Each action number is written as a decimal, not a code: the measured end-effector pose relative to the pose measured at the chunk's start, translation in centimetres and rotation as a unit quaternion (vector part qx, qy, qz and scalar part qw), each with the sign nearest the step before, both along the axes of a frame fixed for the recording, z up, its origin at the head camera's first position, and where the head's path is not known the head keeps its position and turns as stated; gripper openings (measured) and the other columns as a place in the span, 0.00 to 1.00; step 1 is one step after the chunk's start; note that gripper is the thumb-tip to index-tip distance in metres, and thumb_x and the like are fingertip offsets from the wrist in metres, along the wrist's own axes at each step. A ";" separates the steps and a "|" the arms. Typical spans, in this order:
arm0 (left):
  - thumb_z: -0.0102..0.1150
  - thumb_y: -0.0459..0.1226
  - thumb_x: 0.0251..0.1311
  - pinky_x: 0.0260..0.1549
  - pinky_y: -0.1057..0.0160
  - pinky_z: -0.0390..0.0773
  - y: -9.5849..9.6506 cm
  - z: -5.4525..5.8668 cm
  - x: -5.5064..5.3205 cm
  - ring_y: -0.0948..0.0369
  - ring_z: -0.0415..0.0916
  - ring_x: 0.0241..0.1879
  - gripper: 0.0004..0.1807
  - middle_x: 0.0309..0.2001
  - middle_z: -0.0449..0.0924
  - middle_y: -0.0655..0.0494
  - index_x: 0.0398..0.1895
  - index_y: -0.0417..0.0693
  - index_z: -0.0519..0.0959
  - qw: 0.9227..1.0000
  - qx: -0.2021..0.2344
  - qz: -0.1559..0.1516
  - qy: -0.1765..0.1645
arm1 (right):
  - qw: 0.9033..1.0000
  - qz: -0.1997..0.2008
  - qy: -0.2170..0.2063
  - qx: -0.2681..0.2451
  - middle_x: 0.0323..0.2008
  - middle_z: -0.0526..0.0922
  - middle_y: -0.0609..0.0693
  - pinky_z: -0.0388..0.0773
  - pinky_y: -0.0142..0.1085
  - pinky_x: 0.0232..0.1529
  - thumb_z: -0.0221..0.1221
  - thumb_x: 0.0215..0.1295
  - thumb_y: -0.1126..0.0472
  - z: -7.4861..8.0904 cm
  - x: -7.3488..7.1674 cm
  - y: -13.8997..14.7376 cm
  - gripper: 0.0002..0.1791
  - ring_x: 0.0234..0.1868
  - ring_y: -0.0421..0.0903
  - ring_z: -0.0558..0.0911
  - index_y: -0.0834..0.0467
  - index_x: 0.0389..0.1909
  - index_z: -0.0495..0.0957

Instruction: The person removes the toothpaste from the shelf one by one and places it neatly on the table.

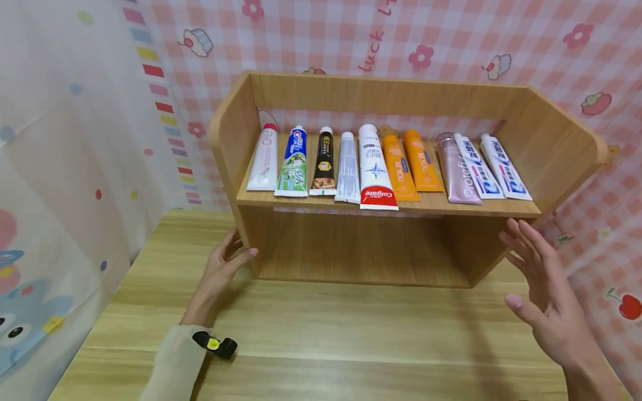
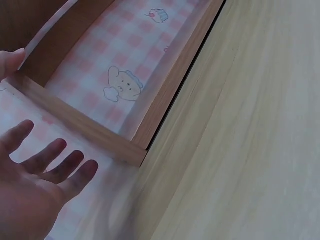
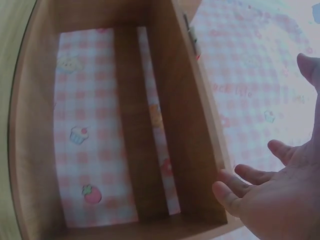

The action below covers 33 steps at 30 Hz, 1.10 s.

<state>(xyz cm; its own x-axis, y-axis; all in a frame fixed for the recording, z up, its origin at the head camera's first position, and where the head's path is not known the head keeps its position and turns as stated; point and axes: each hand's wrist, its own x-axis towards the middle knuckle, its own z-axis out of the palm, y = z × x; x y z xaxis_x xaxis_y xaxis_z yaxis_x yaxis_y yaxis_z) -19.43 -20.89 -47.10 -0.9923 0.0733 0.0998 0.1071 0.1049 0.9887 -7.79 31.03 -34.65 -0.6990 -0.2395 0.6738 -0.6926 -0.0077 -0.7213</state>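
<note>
A wooden two-tier shelf (image 1: 361,242) stands on the table, with a row of toothpaste tubes lying on its upper board. From the left come a white tube with a red cap (image 1: 264,161), a blue-green Crest tube (image 1: 293,164), a black tube (image 1: 324,164), a silver-white tube (image 1: 348,170), a Colgate tube (image 1: 375,167) and orange tubes (image 1: 399,170). A pinkish tube (image 1: 458,172) and white-blue tubes (image 1: 506,170) lie at the right. My left hand (image 1: 223,270) is at the left side panel, fingers loosely spread; contact is unclear. My right hand (image 1: 551,301) hovers by the right panel, fingers extended, holding nothing.
The wood-grain table (image 1: 351,334) extends in front of the shelf. A pink checked cloth (image 1: 321,33) hangs behind it, and a white patterned curtain (image 1: 75,139) hangs at the left. Below the tubes, the shelf's lower compartment is open at the front.
</note>
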 end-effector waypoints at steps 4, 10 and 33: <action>0.65 0.38 0.67 0.57 0.77 0.72 0.4 -0.2 -0.4 0.49 0.64 0.72 0.41 0.75 0.66 0.45 0.81 0.54 0.58 1.000 -0.020 0.000 0.002 | 0.999 0.036 0.005 -0.016 0.79 0.52 0.68 0.61 0.32 0.73 0.54 0.63 0.80 1.1 -0.6 -0.6 0.45 0.77 0.55 0.61 0.75 0.78 0.43; 0.67 0.42 0.65 0.53 0.74 0.75 0.7 0.0 -0.8 0.48 0.68 0.70 0.38 0.71 0.71 0.43 0.78 0.53 0.65 0.998 -0.053 0.014 0.002 | 0.997 0.066 0.001 -0.027 0.79 0.55 0.65 0.62 0.32 0.73 0.54 0.67 0.76 2.6 -1.5 -1.7 0.43 0.77 0.54 0.63 0.73 0.78 0.44; 0.66 0.33 0.60 0.62 0.54 0.74 0.8 0.1 -0.7 0.49 0.75 0.61 0.29 0.60 0.80 0.39 0.68 0.43 0.76 0.993 -0.112 0.039 0.021 | 0.993 0.034 -0.112 0.024 0.81 0.52 0.61 0.67 0.28 0.71 0.55 0.70 0.69 6.4 -4.4 -4.8 0.43 0.76 0.52 0.65 0.56 0.82 0.47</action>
<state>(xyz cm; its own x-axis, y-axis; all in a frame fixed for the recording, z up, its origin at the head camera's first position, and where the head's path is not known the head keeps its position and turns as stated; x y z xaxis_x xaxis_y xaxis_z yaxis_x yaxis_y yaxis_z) -20.15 -20.08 -46.99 -0.9912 0.0215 0.1306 0.1303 0.3317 0.9343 -12.23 26.21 -28.21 -0.8107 -0.3203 0.4901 -0.5142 -0.0108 -0.8576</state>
